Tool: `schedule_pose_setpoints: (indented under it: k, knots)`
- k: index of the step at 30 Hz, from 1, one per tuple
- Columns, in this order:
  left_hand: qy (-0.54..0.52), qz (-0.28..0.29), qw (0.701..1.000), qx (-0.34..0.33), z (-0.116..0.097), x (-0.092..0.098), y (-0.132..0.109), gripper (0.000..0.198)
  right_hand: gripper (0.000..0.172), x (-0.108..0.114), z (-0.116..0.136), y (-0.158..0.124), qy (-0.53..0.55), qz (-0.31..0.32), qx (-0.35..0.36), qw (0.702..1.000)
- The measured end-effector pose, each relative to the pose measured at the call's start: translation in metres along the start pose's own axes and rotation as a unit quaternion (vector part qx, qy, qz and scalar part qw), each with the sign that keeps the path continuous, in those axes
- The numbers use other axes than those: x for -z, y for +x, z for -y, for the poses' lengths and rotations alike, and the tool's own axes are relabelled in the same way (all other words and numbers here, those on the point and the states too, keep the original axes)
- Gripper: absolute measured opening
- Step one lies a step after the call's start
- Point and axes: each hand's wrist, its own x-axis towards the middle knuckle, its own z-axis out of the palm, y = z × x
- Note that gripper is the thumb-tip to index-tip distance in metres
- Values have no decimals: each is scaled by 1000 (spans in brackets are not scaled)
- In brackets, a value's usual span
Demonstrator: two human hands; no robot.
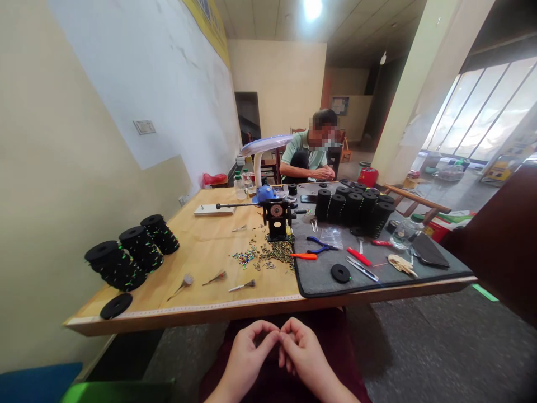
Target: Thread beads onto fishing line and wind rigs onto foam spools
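My left hand (247,352) and my right hand (302,350) are held together low over my lap, below the near edge of the wooden table (201,246). The fingers of both are curled and their tips pinch together at the middle; whatever is between them is too small to make out. On the table straight ahead stands a small black winding device (277,218) with a long rod, and a scatter of small beads and metal bits (268,254) lies in front of it. Three feathered pieces (216,278) lie nearer the edge.
Black spools (132,249) stand at the left, a black disc (116,305) near the corner. A grey mat (377,274) holds pliers, cutters, a disc and more black spools (354,207). Another person (312,154) sits at the far end. A desk lamp (266,148) stands there.
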Motion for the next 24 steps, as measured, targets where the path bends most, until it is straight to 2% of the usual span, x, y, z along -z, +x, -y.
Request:
schedule_pose_setpoints:
  k: [4,7,12,15,19,24]
  knots:
    - [-54,-11,998,16,-3,-1,0,23,26,0,1,-4,-104,-8,81,991]
    - [-120,-16,993,8,-6,0,1,22,20,1,6,-7,-140,-10,109,984]
    - [-258,17,962,92,-5,-3,2,27,19,4,13,-10,-205,-13,134,969]
    - [-313,37,942,112,-9,-3,4,29,16,9,14,-11,-286,-25,175,942]
    - [-404,38,908,109,-25,12,8,26,15,22,14,-10,-356,-70,213,907]
    - [-491,33,865,95,-52,38,5,22,16,48,14,-9,-354,-105,235,899]
